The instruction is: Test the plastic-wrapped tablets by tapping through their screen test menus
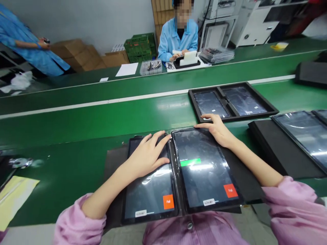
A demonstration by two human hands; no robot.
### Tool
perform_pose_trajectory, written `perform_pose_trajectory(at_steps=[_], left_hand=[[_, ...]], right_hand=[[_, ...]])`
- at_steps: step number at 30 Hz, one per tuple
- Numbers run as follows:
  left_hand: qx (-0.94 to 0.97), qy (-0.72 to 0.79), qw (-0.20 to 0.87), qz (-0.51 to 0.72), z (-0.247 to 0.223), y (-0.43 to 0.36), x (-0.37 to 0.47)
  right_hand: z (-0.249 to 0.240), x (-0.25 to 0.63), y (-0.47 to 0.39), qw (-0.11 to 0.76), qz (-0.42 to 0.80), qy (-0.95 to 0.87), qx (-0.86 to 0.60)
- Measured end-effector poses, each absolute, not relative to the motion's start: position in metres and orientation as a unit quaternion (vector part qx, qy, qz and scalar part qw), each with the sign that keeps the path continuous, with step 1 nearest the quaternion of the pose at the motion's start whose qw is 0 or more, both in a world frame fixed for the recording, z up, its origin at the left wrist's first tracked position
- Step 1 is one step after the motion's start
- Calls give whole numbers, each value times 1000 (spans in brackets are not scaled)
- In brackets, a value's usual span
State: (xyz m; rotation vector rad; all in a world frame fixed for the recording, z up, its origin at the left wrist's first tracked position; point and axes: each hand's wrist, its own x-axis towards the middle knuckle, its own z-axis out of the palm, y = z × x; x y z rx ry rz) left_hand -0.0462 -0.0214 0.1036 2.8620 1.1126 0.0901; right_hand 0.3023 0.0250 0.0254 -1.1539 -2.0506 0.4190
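Two tablets lie side by side in front of me on dark foam. My left hand rests across the upper part of the left tablet, fingers spread, hiding much of its screen. At the top right edge of the right tablet is my right hand, its thumb and forefinger stretched out and apart. Both screens are lit and show a red "Fail" box at the lower right. A green bar crosses the right screen under small text. Each tablet has a small white label at its bottom edge.
Beyond my right hand, a black foam tray holds two tablets in film. More tablets lie on dark foam at the right. A yellow paper is at the left. Across the green line sits a co-worker; another person stands far left.
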Motion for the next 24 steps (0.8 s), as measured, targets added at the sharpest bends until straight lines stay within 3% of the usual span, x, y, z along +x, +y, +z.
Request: perform_pose_trajectory(at_steps=[8,17,24], left_hand=[[902,407,74,122,103,-13,-55],[913,365,143,116,119,-21,-56],[869,471,70,133,117,-10,-76]], right_hand=[[31,307,18,394,233,-795,-398],[27,308,20,411,296,-776,-377],[26,305,24,437,314,-747,-389]])
